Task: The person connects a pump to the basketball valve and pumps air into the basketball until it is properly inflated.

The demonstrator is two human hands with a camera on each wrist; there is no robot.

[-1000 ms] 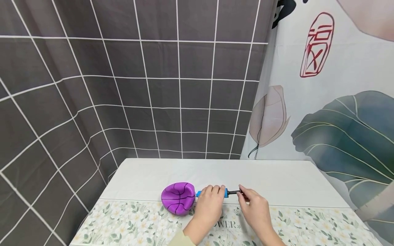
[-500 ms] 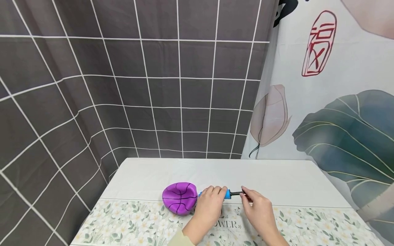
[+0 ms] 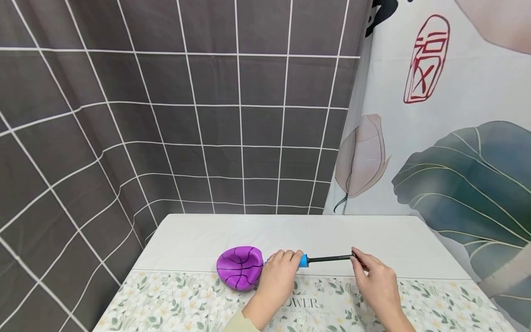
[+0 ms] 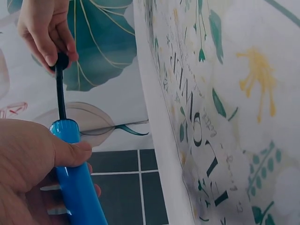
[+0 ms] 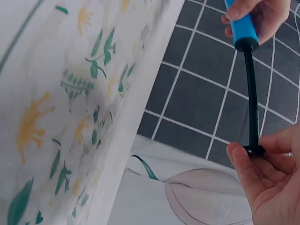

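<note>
Gripping the blue pump barrel (image 3: pixel 304 261), the left hand (image 3: pixel 279 274) curls round it just right of the dented purple ball (image 3: pixel 239 269), which rests on the surface (image 3: pixel 199 230). A long stretch of black rod (image 3: pixel 329 258) stands out of the barrel's end, and the right hand (image 3: pixel 377 279) pinches the black handle (image 5: pixel 253 149) at its tip. Behind hangs a dark cloth (image 3: pixel 220 124) with white grid lines.
</note>
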